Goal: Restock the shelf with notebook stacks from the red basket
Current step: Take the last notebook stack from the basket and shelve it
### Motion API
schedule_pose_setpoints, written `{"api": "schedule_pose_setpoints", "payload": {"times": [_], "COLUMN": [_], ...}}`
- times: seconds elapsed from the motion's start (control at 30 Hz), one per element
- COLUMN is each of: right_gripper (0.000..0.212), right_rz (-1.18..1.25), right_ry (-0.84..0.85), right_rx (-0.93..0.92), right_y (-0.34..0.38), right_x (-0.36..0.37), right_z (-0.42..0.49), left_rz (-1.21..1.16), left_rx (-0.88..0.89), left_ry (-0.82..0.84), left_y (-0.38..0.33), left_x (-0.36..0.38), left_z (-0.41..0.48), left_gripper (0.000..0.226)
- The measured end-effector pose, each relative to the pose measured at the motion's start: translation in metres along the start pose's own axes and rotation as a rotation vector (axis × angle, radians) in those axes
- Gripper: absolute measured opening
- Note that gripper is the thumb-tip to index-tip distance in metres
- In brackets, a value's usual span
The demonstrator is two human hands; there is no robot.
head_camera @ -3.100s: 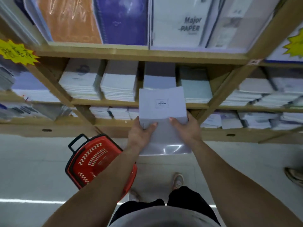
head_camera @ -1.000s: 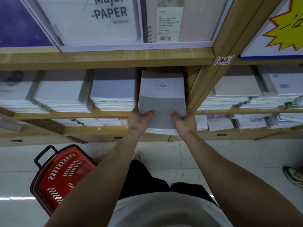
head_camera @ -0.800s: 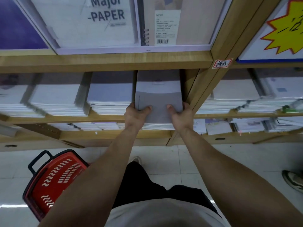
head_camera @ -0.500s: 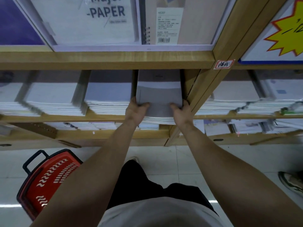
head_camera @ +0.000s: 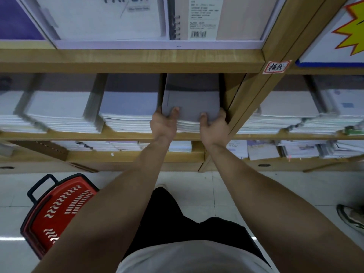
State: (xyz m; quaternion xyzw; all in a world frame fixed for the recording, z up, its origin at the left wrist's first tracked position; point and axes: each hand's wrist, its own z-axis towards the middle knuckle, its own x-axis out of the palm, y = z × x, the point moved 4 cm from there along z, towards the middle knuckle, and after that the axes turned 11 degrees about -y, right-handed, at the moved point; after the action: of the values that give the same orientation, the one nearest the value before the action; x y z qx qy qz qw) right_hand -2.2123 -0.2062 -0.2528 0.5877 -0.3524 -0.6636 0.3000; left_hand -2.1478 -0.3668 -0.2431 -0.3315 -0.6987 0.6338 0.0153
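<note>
A grey notebook stack point(head_camera: 192, 103) lies in the rightmost slot of the middle wooden shelf point(head_camera: 130, 135), on top of a pile of white-edged notebooks. My left hand point(head_camera: 163, 123) grips its near left corner, thumb on the cover. My right hand point(head_camera: 213, 126) grips the near right corner the same way, close against the shelf's upright post. The red basket point(head_camera: 57, 211) with a black handle stands on the floor at the lower left, partly hidden by my left forearm.
Other notebook piles point(head_camera: 128, 113) fill the slots to the left and the bay to the right point(head_camera: 279, 115). Large pads point(head_camera: 110, 18) stand on the shelf above. A lower shelf holds mixed stationery. Someone's shoe point(head_camera: 351, 218) shows at the right edge on the tiled floor.
Both hands have pushed the grey stack from in front of the shelf deep into the right slot, onto the pile there. My view has moved closer to the shelf.
</note>
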Motion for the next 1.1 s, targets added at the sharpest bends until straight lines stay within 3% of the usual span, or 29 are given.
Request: {"api": "schedule_pose_setpoints", "payload": {"times": [0.2,0.33,0.53,0.67,0.8,0.87,0.97,1.1], "right_gripper": [0.066,0.081,0.072,0.070,0.064,0.064,0.068,0.086], "right_rz": [0.055,0.014,-0.075,-0.112,-0.251,-0.346,-0.525,-0.596], "right_ry": [-0.066,0.067,0.197,0.218,0.219,0.226,0.200,0.337], "right_rx": [-0.010,-0.047,-0.188,-0.206,-0.347,-0.459,-0.653,-0.605], "right_y": [0.005,0.002,-0.019,-0.006,0.019,0.032,0.047,0.046], "right_x": [0.011,0.005,-0.025,-0.039,-0.047,-0.040,-0.017,0.019], "right_z": [0.017,0.012,-0.015,-0.016,-0.009,-0.002,0.009,0.019], "left_rz": [-0.035,-0.032,0.106,0.214,0.190,0.180,0.236,0.555], "left_rx": [-0.005,-0.033,0.025,0.076,0.108,0.190,0.453,0.745], "left_ry": [0.005,0.003,0.000,0.109,0.264,0.217,0.078,-0.086], "left_y": [0.001,-0.001,-0.004,-0.010,-0.011,-0.017,-0.023,-0.012], "left_x": [0.023,0.034,0.035,0.029,0.014,-0.006,-0.040,-0.069], "left_z": [0.009,0.016,0.014,0.016,0.011,0.007,0.000,0.015], "left_gripper": [0.048,0.048,0.053,0.054,0.045,0.035,0.023,0.039]}}
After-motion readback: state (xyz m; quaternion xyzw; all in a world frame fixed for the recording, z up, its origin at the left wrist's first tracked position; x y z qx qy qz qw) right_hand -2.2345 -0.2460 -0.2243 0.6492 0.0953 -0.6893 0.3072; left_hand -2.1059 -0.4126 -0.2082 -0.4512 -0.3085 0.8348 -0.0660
